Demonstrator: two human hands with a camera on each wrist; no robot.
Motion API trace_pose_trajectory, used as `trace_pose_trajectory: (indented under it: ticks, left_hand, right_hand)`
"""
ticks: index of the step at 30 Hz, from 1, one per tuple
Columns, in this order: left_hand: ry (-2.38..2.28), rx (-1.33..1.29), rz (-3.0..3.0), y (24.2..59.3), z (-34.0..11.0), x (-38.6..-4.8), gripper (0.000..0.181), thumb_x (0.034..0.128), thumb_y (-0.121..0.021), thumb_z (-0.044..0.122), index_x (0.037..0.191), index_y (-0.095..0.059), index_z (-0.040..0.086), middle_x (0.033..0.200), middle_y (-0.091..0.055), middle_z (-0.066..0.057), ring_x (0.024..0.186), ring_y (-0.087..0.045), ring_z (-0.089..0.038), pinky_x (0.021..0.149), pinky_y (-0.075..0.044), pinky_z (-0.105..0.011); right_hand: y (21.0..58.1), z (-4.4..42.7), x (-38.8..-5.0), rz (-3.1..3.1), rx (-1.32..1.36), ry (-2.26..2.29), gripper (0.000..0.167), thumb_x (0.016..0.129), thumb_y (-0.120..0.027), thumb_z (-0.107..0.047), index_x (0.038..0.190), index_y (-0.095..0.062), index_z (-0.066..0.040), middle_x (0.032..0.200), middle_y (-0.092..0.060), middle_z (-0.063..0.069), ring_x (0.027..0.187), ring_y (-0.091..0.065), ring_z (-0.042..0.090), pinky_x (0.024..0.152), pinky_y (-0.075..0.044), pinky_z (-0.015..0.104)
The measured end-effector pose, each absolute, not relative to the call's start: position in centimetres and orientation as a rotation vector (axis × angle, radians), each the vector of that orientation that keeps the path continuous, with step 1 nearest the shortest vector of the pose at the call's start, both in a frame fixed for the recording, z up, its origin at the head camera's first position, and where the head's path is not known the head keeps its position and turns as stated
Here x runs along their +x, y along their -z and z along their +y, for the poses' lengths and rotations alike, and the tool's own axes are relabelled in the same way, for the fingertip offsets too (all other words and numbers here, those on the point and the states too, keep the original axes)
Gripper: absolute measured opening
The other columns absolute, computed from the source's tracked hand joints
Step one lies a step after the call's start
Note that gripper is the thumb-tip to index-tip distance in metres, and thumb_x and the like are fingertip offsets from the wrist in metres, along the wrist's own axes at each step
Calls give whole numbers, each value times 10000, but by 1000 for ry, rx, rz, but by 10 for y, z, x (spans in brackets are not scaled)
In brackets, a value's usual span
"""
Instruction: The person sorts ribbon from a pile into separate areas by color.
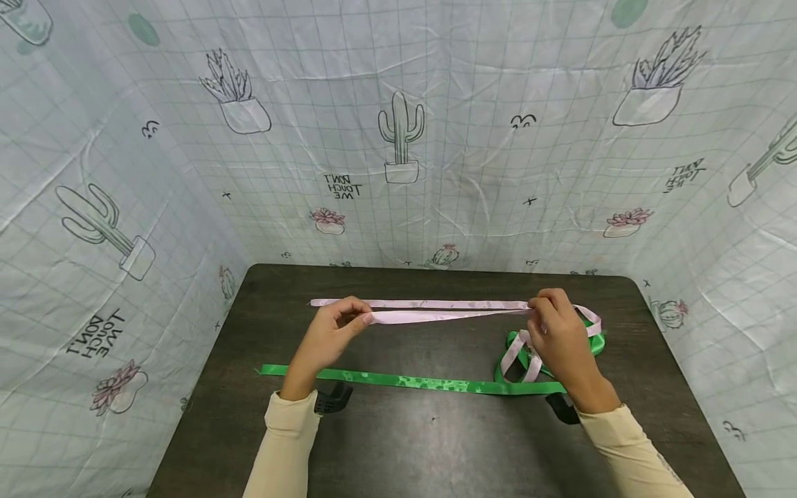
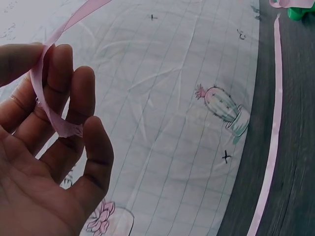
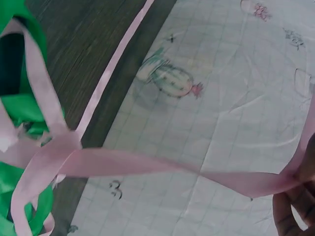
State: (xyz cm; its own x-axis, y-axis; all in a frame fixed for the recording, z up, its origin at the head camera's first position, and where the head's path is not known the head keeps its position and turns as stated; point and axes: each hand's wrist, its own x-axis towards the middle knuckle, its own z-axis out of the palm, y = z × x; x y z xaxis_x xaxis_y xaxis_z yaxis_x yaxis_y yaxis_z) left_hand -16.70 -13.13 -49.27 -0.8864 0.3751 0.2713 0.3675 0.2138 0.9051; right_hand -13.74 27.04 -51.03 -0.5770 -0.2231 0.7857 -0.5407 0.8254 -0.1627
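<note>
From above and behind the left hand (image 1: 328,337) and right hand (image 1: 563,346), the head view faces forward-down; both wrist views, much nearer, share the patterned cloth (image 2: 167,118) beyond.

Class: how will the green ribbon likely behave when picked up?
The green ribbon would probably flop, since it bends into loops toward the right. Being a thin strip, it is likely light. Its glossy sheen suggests it may feel slippery.
</note>
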Motion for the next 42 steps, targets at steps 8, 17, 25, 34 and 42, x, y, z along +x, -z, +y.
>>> trace_pose_trajectory:
  ticks: [8,17,25,34,42]
  left_hand:
    - [-1875,704,2501,488,-148,-166,88,1020,-671,81,1040,-717,9,946,-686,-71,794,-596,-94,723,-517,-246]
    - [-1947,670,2498,479,-159,-164,95,1013,-670,43,1040,-705,-41,993,-691,-107,843,-640,-101,779,-541,-214]
    - [-1987,624,2536,478,-173,-163,100,1021,-647,23,1046,-695,-62,987,-679,2,841,-622,-71,769,-536,-223]
    - [-1999,536,2555,485,-188,-166,121,1023,-643,22,1057,-691,-84,968,-665,104,848,-621,-77,776,-533,-234]
    - [-2009,347,2577,500,-202,-177,188,1039,-658,113,1070,-692,-69,922,-671,105,839,-611,-103,780,-509,-226]
  right_hand:
    - [519,288,-141,-2215,340,-466,166,772,-694,251,894,-646,148,1012,-555,308,698,-546,329,555,-449,463]
    - [523,295,-146,-2249,295,-467,87,813,-646,234,880,-650,178,1033,-542,325,725,-514,350,595,-434,471]
    - [524,302,-150,-2204,234,-496,114,845,-632,196,897,-619,95,854,-624,279,729,-553,444,766,-453,607]
    - [525,306,-152,-2149,212,-537,121,894,-616,168,950,-703,107,834,-692,280,713,-608,448,866,-478,648]
    - [532,313,-156,-2189,209,-465,68,930,-610,126,906,-672,107,892,-652,290,795,-587,476,755,-436,611]
